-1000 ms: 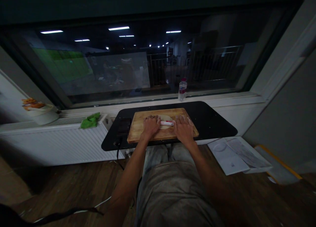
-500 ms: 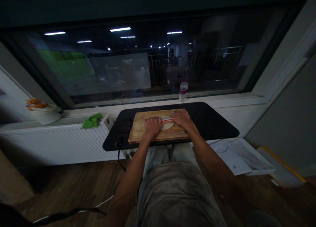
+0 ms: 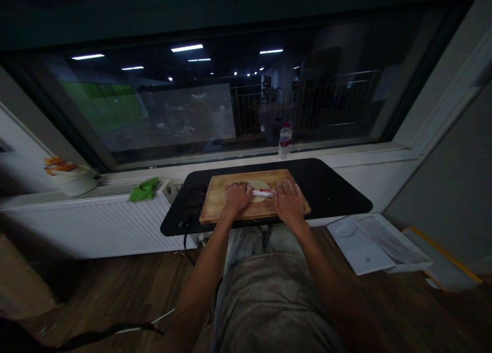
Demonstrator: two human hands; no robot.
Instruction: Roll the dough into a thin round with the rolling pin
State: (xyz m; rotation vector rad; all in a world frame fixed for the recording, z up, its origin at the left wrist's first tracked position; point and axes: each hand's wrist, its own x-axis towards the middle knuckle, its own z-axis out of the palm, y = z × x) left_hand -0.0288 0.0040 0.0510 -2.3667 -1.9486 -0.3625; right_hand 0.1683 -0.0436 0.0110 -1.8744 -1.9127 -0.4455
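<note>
A thin round piece of dough [image 3: 257,184] lies on a wooden board [image 3: 218,191]. Across the dough runs a short white rolling pin [image 3: 262,193] with red print on it. My left hand [image 3: 237,195] is closed over its left end, with the fingers curled down. Over the right end lies my right hand [image 3: 288,196], its fingers bent forward on the pin and board. Both ends of the pin are hidden under the hands.
The board rests on a black table [image 3: 338,191] by a window. A water bottle [image 3: 285,142] stands on the sill. To the left, a green cloth [image 3: 144,189] and a white tub [image 3: 75,181] sit on a radiator [image 3: 103,230]. An open white box [image 3: 369,245] lies right.
The rolling pin has come nearer to me and turned, showing more white and its red print. My right hand has moved nearer and its wrist has shifted; the left hand has hardly moved.
</note>
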